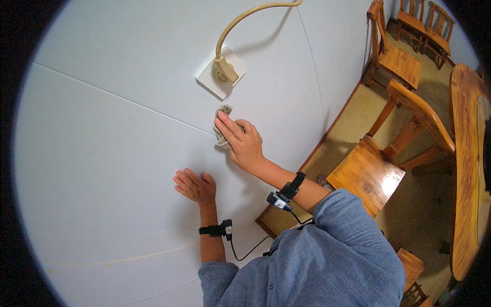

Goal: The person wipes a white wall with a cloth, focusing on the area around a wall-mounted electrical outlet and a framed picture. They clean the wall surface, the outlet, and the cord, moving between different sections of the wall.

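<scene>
My right hand (245, 144) presses a crumpled greyish cloth (223, 142) against the pale wall panel (115, 153), over a thin seam. Just above the cloth, a white wall socket (207, 78) holds a beige plug (225, 71) with a thick cord (245, 17) curving up from it. My left hand (195, 186) is lower and to the left, bare, with its fingers a little apart at the wall; whether the palm touches the wall is not plain. Each wrist wears a black strap with a small wired device.
A wooden chair (364, 174) stands close by on my right, with a wooden table (462, 172) beyond it. More wooden chairs (399, 65) line the far wall. A dark reddish skirting strip (333, 126) runs along the foot of the wall beside the yellowish floor (351, 111).
</scene>
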The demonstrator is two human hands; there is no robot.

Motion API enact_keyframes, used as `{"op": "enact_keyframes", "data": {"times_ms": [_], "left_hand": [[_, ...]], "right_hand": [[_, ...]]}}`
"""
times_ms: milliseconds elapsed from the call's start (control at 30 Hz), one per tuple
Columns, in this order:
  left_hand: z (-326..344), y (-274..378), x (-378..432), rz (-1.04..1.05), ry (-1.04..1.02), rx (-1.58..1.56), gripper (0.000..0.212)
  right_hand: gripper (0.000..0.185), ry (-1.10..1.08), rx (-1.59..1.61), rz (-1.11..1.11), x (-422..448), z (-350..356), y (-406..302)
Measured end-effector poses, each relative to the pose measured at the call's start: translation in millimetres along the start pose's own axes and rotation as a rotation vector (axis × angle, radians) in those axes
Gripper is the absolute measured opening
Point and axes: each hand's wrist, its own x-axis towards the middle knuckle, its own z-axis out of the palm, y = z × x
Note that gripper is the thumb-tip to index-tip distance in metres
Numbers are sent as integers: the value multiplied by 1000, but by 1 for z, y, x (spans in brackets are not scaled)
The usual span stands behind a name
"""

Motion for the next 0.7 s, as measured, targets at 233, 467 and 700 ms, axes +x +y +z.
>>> {"op": "enact_keyframes", "data": {"times_ms": [233, 467, 700], "left_hand": [[4, -5, -11, -10, -30, -12, 59], [2, -6, -5, 0, -8, -3, 56], [6, -8, -12, -4, -6, -4, 57]], "right_hand": [[70, 6, -25, 35, -9, 4, 13], [70, 14, -43, 53, -7, 6, 16], [69, 41, -101, 48, -5, 10, 28]]}}
